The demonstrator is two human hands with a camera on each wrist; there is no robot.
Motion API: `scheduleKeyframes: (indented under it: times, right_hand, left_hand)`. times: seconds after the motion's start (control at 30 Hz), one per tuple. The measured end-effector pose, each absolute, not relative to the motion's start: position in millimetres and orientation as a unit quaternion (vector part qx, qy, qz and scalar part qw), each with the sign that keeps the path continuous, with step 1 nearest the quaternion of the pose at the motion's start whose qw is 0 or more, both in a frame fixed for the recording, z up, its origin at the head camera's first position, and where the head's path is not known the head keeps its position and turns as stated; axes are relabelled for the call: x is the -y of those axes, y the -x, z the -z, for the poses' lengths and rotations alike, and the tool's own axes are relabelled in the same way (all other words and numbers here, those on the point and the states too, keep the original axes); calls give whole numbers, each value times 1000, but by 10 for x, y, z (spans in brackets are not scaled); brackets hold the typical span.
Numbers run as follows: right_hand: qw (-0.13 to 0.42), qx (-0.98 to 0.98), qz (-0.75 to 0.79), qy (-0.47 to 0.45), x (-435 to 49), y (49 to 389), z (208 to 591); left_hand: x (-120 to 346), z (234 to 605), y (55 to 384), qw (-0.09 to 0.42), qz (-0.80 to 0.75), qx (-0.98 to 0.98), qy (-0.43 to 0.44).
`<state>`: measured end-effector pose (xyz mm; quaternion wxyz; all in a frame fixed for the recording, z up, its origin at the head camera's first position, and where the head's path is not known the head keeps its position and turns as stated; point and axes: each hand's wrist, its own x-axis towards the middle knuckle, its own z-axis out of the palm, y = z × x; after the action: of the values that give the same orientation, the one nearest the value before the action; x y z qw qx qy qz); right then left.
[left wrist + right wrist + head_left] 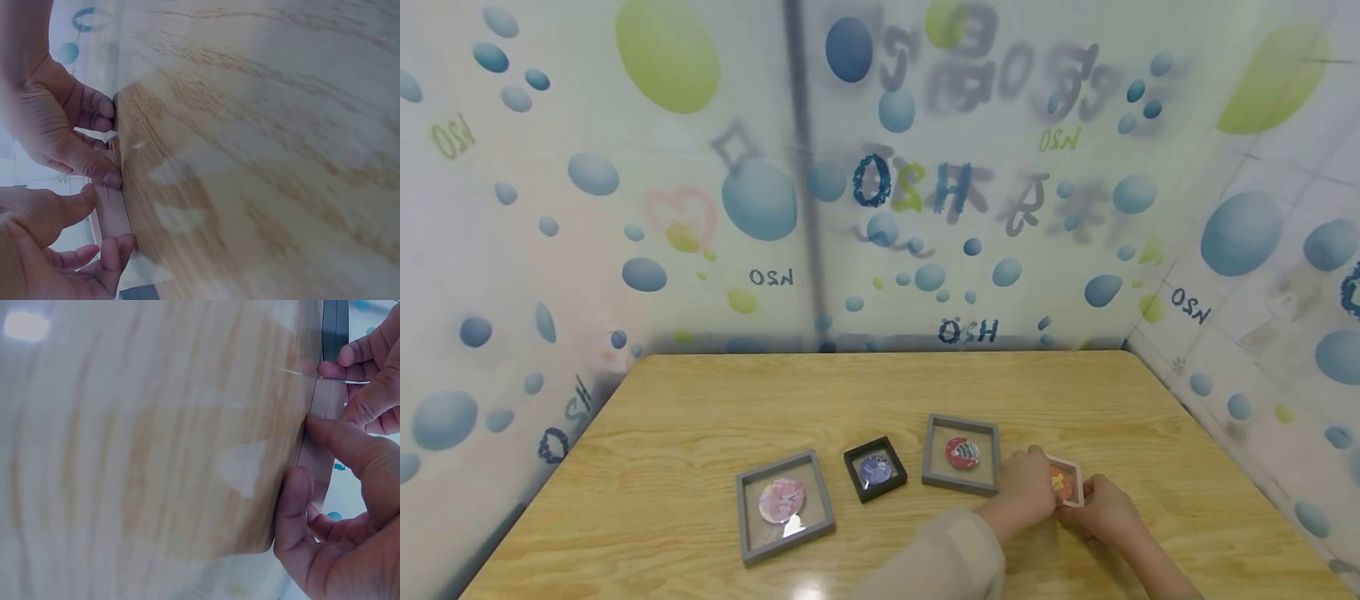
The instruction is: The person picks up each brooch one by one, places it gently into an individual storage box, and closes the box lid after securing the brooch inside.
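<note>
A small pale pink display frame point(1078, 485) with an orange round badge point(1060, 483) inside is at the right of the table, between both hands. My left hand point(1028, 485) holds its left side, covering part of the badge. On the opposite side, my right hand point(1105, 507) grips the right corner. From the left wrist view, the frame's pink side wall point(116, 215) shows low over the wood, with the left thumb and fingertips point(126, 241) at one end. The right thumb and forefinger point(294, 481) lie along that wall in the right wrist view.
Left of the hands on the wooden table point(700, 400) lie a grey frame with a red badge point(962, 452), a small black frame with a blue badge point(876, 470) and a larger grey frame with a pink badge point(781, 500). Bubble-printed curtains point(880, 250) surround the table.
</note>
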<state>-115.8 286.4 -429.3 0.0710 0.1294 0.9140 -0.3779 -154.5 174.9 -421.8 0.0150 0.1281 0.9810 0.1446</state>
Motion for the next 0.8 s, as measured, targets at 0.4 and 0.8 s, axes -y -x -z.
scheduleKeyframes:
  times: [0.4,0.8]
  right_hand:
    - [71,-920,369,-112,-2861,1270,4327]
    - [69,-967,240,-55,-2956,1361,4158]
  left_hand:
    - [-1749,4271,1628,12,-156,-978,-136]
    - [-1586,4170,1814,-9,-152,-976,-157]
